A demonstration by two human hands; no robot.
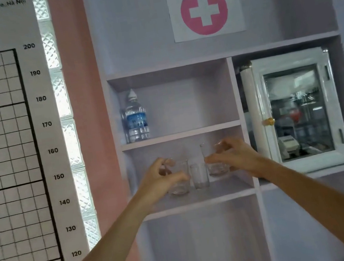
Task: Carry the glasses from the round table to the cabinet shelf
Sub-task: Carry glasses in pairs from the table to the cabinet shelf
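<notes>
Both hands at glasses on the cabinet shelf.
Left hand [162, 177] is curled around the left glass [179, 181], which stands on the shelf [200, 200]. Right hand [231, 157] grips the right glass [215, 164] by its side; whether its base touches the shelf cannot be told. A small glass [199, 175] stands between them, untouched. One shelf up, at left, stands a bottle [135, 118]. A glass-door box [296, 110] fills the right compartment.

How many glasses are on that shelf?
3. One glass is at the left hand, a smaller glass stands in the middle, and one glass is at the right hand. The hands may hide more.
</notes>
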